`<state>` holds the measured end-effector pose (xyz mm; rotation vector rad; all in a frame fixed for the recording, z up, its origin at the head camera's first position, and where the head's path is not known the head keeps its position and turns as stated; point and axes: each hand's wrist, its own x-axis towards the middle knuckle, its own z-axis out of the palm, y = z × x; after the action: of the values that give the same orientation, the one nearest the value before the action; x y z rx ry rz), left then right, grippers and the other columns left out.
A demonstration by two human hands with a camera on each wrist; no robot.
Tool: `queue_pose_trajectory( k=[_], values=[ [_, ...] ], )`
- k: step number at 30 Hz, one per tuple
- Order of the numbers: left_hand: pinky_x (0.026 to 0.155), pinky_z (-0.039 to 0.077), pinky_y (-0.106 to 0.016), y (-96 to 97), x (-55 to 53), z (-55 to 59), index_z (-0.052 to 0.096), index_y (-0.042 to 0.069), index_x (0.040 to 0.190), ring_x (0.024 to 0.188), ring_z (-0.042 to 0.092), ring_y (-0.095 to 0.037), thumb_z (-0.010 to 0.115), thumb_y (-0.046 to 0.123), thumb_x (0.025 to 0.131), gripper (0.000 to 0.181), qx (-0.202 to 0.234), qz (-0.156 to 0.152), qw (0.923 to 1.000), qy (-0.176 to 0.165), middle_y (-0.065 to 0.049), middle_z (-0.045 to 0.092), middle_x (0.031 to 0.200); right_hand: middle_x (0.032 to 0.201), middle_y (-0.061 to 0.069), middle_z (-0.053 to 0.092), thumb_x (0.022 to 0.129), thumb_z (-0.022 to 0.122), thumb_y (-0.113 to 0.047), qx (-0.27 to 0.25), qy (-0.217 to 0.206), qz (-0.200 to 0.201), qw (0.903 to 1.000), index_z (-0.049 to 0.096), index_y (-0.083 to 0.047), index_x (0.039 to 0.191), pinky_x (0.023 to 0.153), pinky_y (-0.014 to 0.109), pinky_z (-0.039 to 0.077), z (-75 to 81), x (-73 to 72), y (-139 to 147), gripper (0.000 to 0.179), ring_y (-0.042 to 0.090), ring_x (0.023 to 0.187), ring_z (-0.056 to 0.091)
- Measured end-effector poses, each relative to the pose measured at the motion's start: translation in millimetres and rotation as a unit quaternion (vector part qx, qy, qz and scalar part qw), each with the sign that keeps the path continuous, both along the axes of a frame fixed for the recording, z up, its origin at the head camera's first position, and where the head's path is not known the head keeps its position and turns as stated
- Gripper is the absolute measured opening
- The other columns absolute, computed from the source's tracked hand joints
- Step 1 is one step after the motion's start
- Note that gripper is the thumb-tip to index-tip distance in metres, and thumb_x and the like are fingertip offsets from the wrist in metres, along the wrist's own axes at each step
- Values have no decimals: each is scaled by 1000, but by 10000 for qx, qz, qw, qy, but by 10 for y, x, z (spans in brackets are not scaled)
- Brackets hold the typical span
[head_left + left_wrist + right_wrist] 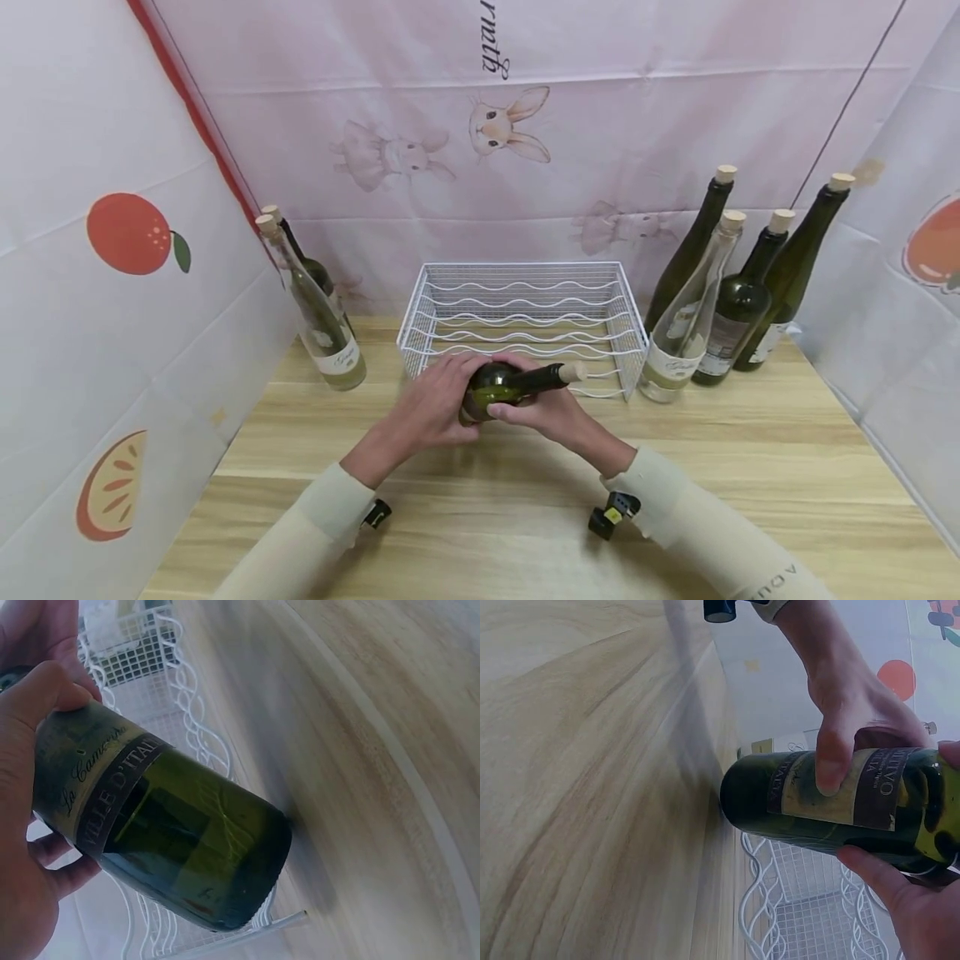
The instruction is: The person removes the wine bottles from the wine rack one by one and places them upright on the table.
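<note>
Both hands hold a dark green wine bottle (491, 388) with a cork, in front of the white wire rack (525, 337). The left hand (438, 398) grips its labelled body, the thumb lying across the label in the right wrist view. The right hand (553, 415) holds the bottle round its shoulder, close below the neck. The neck points to the right in the head view. In the left wrist view the bottle's glass base (217, 855) shows below the label, with the left hand's fingers wrapped round the label. The base is close over the wooden table (592, 810).
A clear bottle (322, 329) and a dark corked bottle (318, 271) stand left of the rack. Several corked bottles stand to its right, among them a clear one (678, 350). Printed cloth (300, 125) hangs behind and along both sides of the table.
</note>
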<state>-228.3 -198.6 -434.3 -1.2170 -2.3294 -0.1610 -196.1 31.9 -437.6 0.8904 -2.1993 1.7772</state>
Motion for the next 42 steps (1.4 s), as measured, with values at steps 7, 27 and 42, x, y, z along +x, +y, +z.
queue_pose_trajectory(
  k=[7, 27, 42],
  values=[
    [108, 54, -39, -18, -8, 15, 41, 9, 150, 120, 61, -25, 84, 39, 65, 100, 69, -24, 10000, -59, -10, 59, 140, 139, 18, 63, 84, 84, -7, -57, -98, 162, 9998, 56, -5, 144, 92, 25, 60, -116, -85, 15, 67, 29, 120, 65],
    [105, 56, -42, -107, 25, 176, 50, 7, 142, 121, 64, -28, 87, 36, 65, 90, 637, -92, 9978, -152, -9, 65, 132, 149, 15, 59, 86, 85, -10, -157, -479, 103, 9987, 51, -11, 152, 99, 42, 60, -67, -1, 82, 74, 35, 129, 65],
    [96, 59, -45, -366, 56, 235, 48, 7, 145, 117, 62, -27, 90, 39, 60, 100, 1151, 297, 9919, -442, -12, 63, 132, 142, 15, 65, 90, 80, -12, 55, -59, -271, 9996, 58, -9, 144, 102, 46, 58, -3, -56, 251, 59, 35, 127, 67]
  ],
)
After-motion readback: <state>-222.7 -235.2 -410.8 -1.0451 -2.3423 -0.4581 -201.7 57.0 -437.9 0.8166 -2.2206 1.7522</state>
